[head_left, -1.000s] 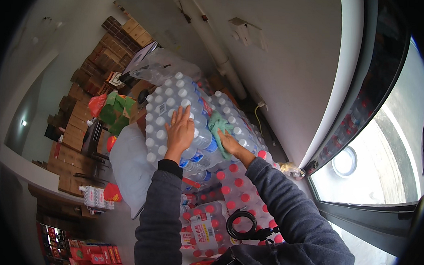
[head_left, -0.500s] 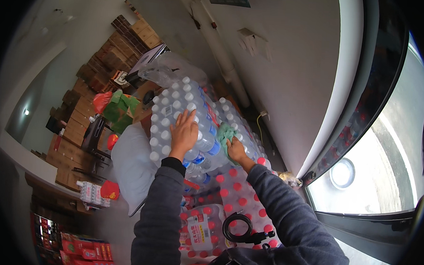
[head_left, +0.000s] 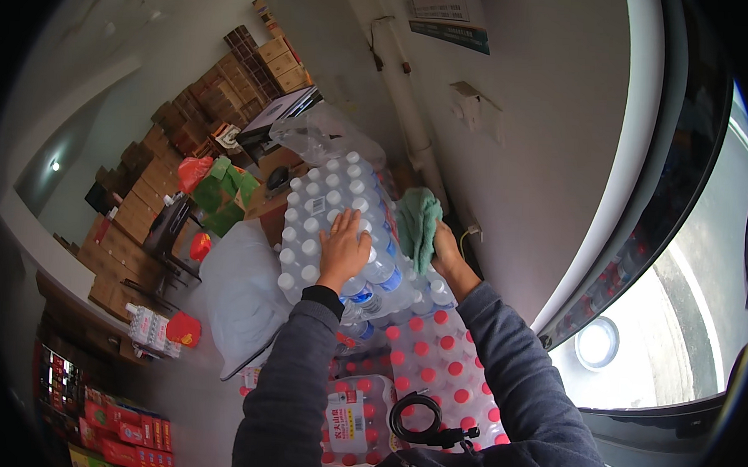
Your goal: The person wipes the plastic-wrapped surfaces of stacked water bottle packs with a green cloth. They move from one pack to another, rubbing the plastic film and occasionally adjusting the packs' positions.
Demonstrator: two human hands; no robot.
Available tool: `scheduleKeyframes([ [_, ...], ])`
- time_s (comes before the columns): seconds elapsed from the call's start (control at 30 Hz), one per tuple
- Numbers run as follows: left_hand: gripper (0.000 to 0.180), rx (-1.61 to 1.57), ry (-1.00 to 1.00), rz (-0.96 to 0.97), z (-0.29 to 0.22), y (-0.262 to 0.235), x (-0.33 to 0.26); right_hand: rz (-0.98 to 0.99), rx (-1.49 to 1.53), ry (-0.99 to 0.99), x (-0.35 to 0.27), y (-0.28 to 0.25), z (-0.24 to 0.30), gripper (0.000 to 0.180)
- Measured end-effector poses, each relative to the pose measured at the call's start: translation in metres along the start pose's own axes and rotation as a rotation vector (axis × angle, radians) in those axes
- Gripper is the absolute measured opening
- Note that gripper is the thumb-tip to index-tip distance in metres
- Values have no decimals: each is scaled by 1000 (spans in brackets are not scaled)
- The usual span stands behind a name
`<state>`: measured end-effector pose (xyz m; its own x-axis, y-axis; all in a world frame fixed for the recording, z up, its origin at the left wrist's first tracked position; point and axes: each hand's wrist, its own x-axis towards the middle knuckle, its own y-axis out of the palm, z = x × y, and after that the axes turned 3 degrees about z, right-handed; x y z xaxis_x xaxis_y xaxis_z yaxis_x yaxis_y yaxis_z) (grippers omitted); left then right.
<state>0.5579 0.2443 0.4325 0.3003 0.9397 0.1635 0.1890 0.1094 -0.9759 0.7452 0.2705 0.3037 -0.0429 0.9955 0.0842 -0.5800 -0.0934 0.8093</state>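
A shrink-wrapped pack of water bottles (head_left: 315, 204) with white caps and blue labels rests on top of other packs. My left hand (head_left: 344, 247) lies on its near right part, fingers outstretched over the caps. Beside that pack, to the right, my right hand (head_left: 450, 249) grips a green cloth (head_left: 420, 223), which hangs bunched above a lower pack of white-capped bottles (head_left: 428, 293). Nearer me are packs of red-capped bottles (head_left: 440, 353). A coiled black cable (head_left: 416, 417) shows over them, close to my body.
A bulging pale plastic bag (head_left: 238, 286) stands left of the packs. Behind them are clear plastic wrap (head_left: 332, 136) and a green box (head_left: 225, 195). A white wall (head_left: 545, 141) with a pipe (head_left: 408, 118) bounds the right. Stacked cartons (head_left: 155, 174) line the far left.
My right hand has lifted the green cloth off the lower bottles and moved slightly up and right. My left hand stays on the upper pack. The whole view has shifted a little.
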Motion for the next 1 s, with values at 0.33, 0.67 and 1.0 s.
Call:
scheduleKeyframes([
  [0.33,55,13,24,-25,-2,-1,1,78,-746,-70,42,101,-1,64],
  [0.67,53,37,42,28,-1,1,0,94,-1132,-190,62,97,-18,65],
  [1.0,61,46,24,60,-1,0,1,41,-891,-254,78,63,-38,69],
])
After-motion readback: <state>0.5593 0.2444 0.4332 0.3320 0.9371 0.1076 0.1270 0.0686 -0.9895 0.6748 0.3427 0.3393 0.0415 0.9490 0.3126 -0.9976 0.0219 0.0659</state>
